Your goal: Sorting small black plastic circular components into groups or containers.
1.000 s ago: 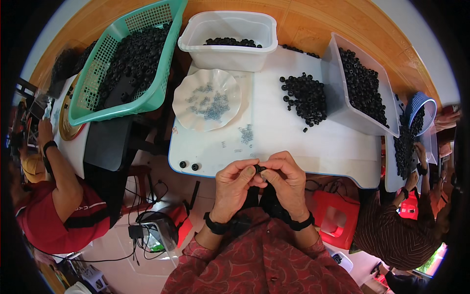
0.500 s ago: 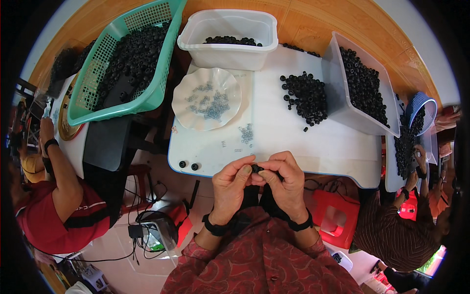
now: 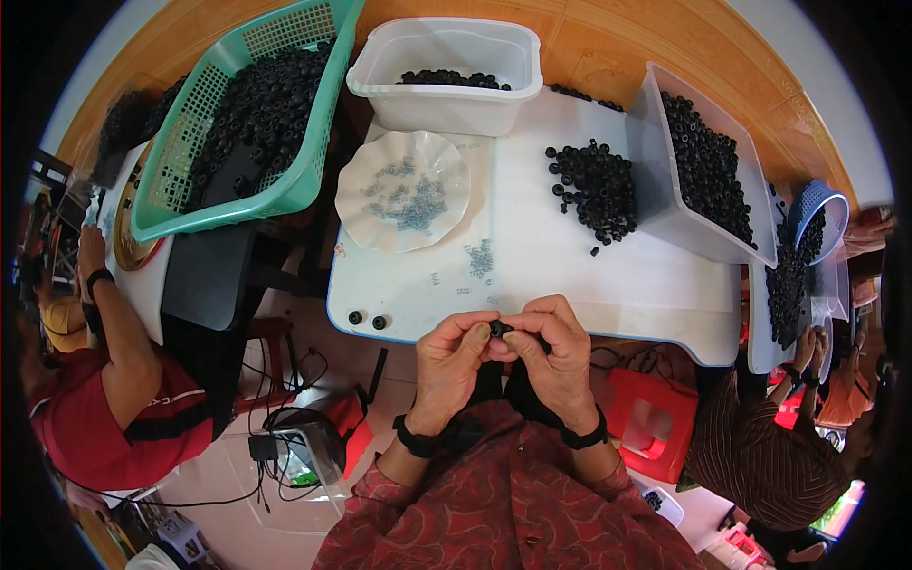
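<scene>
Just over the table's front edge, my left hand (image 3: 452, 356) and my right hand (image 3: 551, 353) pinch one small black ring-shaped part (image 3: 498, 329) between thumbs and fingertips. Its round opening shows; the rest is partly hidden by the fingers. Two similar black parts (image 3: 367, 321) stand on the front left corner of the white table (image 3: 570, 275). Ahead of my left hand lies a small heap of tiny clear pieces (image 3: 481, 258). More such pieces are in a white wavy-rimmed plate (image 3: 350, 211). A loose pile of black parts (image 3: 597, 188) lies farther off on the right.
A white tub (image 3: 437, 106) and a grey bin (image 3: 655, 180) with black parts stand on the table. Left of it is a green basket (image 3: 285, 195) full of them. Co-workers sit on both sides. A red stool (image 3: 655, 427) and cables (image 3: 256, 475) are below.
The black part between my fingers has turned slightly, so its opening now shows. My hands have hardly moved. The co-worker at right has brought both hands together.
</scene>
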Demonstrator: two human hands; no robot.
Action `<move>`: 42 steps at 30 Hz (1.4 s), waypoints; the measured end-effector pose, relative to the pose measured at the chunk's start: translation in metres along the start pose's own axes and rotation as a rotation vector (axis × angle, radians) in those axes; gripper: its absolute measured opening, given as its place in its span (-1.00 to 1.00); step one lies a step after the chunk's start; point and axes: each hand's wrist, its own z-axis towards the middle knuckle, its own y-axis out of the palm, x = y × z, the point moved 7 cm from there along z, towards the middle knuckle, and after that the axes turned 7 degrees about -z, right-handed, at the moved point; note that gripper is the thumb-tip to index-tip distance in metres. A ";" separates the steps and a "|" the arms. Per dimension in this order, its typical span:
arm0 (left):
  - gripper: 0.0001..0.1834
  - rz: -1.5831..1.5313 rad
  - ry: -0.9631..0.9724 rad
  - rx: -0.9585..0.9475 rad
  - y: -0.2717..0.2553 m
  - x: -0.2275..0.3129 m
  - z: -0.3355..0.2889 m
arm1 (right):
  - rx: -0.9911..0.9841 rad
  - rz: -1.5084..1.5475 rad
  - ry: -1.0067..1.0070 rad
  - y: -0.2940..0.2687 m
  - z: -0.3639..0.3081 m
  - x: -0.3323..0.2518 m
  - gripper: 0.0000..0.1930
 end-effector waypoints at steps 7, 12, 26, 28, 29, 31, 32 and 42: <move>-0.80 0.196 0.037 0.028 -0.001 0.007 -0.002 | -0.015 0.011 0.007 0.003 -0.001 0.004 -0.84; -0.78 0.258 0.053 0.054 0.004 0.014 -0.006 | -0.043 0.037 0.009 0.003 0.002 -0.005 -0.83; -0.72 0.266 0.085 0.093 0.008 0.017 -0.010 | -0.060 -0.097 -0.071 0.005 -0.002 -0.013 -0.83; -0.72 0.286 0.082 0.077 0.010 0.018 -0.010 | -0.063 -0.094 -0.058 0.007 -0.003 -0.011 -0.84; -0.72 0.286 0.081 0.075 0.009 0.017 -0.009 | -0.064 -0.092 -0.057 0.008 -0.003 -0.009 -0.84; -0.73 0.282 0.065 0.086 0.006 0.014 -0.008 | -0.062 -0.092 -0.057 0.008 -0.004 -0.008 -0.84; -0.73 0.282 0.065 0.084 0.007 0.014 -0.007 | -0.068 -0.074 -0.038 0.009 -0.005 -0.006 -0.84; -0.74 0.303 0.021 0.135 0.004 0.011 -0.008 | -0.090 -0.024 0.021 0.011 -0.006 -0.003 -0.85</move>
